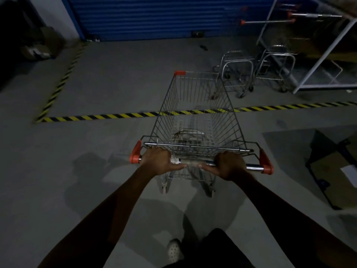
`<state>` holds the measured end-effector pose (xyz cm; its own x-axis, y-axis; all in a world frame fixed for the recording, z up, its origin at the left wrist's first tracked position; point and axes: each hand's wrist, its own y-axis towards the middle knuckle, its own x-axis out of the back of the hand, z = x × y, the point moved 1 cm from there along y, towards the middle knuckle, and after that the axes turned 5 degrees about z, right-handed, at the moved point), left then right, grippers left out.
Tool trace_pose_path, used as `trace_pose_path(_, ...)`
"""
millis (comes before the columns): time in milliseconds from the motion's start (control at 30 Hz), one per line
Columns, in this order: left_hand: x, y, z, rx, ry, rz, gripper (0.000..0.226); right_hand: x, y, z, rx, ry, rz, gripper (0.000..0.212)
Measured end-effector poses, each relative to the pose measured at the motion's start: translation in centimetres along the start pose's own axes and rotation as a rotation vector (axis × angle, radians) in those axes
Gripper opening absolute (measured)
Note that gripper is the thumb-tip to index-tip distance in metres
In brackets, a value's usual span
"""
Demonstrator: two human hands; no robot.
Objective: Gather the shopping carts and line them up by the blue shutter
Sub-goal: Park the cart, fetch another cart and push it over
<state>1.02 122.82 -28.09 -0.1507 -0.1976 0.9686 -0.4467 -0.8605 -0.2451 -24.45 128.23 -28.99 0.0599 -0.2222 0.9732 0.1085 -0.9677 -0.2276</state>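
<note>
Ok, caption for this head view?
Left hand and right hand grip the shopping cart by its handle, facing the blue shutter across striped floor tape.

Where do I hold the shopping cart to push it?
Grip the shopping cart by its handle bar, from behind, at the basket's wide end. The bar runs crosswise between red end caps, so two hands fit: left hand and right hand grip it now.

A dim warehouse bay: blue shutter [170, 16], hazard-striped floor tape [100, 117], parked carts [257, 72]
</note>
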Motion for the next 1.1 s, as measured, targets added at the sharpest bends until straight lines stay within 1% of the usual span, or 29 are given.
trace_pose_path(67,0.5,3.2,1.1,-0.001,0.019,-0.019,0.084,0.5,3.2,-1.1,-0.003,0.007,-0.015,0.097)
trace_pose_path(133,1.0,5.7,1.8,0.002,0.011,-0.024,0.084,0.9,5.8,-2.0,0.0,0.004,-0.03,0.105)
trace_pose_path(233,2.0,11.1,3.4,0.01,-0.013,-0.007,0.081,1.7,11.5,-4.1,-0.002,0.011,-0.017,0.112)
trace_pose_path(333,3.2,16.8,4.9,0.037,-0.036,-0.026,0.086,2.7,17.3,-6.4,0.009,0.013,-0.054,0.109)
trace_pose_path(400,4.1,20.6,5.8,0.059,-0.03,-0.041,0.09,3.5,21.4,-7.9,-0.002,0.018,-0.056,0.104)
trace_pose_path(433,4.6,22.4,6.3,0.07,-0.027,-0.037,0.091,3.9,23.4,-8.6,-0.008,0.024,-0.048,0.105)
trace_pose_path(533,6.2,28.2,7.5,0.108,-0.003,-0.029,0.085,5.3,29.6,-11.1,0.013,0.022,-0.039,0.11)
trace_pose_path(600,7.3,31.7,8.3,0.132,-0.018,-0.025,0.083,6.3,33.2,-12.5,0.024,0.027,-0.027,0.105)
trace_pose_path(667,8.2,35.1,9.1,0.145,0.006,-0.047,0.087,7.0,36.9,-13.8,0.033,0.005,-0.034,0.1)
trace_pose_path(800,9.8,41.5,11.0,0.171,-0.021,-0.025,0.087,8.2,44.0,-16.4,0.057,0.0,0.025,0.098)
trace_pose_path(867,10.6,44.7,11.9,0.172,-0.02,-0.025,0.087,9.1,47.3,-17.5,0.071,-0.002,0.026,0.096)
trace_pose_path(967,11.4,49.7,13.7,0.172,-0.011,-0.037,0.091,10.7,52.1,-19.0,0.08,-0.04,0.025,0.093)
trace_pose_path(1033,11.8,53.2,15.2,0.165,-0.012,-0.048,0.098,11.7,55.4,-19.7,0.069,-0.056,0.022,0.091)
trace_pose_path(1100,12.3,56.9,17.0,0.146,-0.006,-0.058,0.104,12.6,59.1,-20.3,0.058,-0.057,0.01,0.093)
